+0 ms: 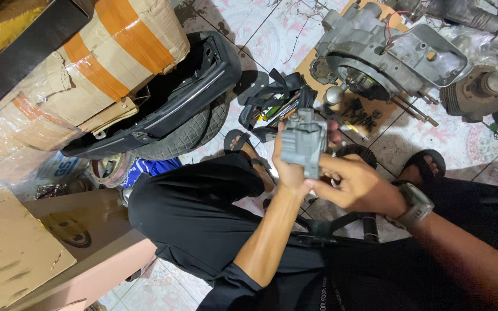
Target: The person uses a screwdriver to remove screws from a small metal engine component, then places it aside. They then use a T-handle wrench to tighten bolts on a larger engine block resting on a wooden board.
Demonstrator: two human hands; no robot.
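Item: grey cast-metal part [303, 141], blocky, judged rigid, fairly heavy and hard-edged; best taken by its flat sides. Held up in front of the engine casing [396, 57] on the tiled floor [272, 34]. Left hand [288, 167] wrapped round its left side; right hand [359, 185] pinched on its lower edge

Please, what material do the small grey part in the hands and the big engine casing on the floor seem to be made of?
The small grey blocky part, held by the left hand and touched by the right hand, looks like cast metal, maybe aluminium: dull matte grey, no shine. The large grey engine casing looks like cast aluminium too: pale, rough-looking surface with smoother rims. Painted plastic cannot be excluded for the small part.
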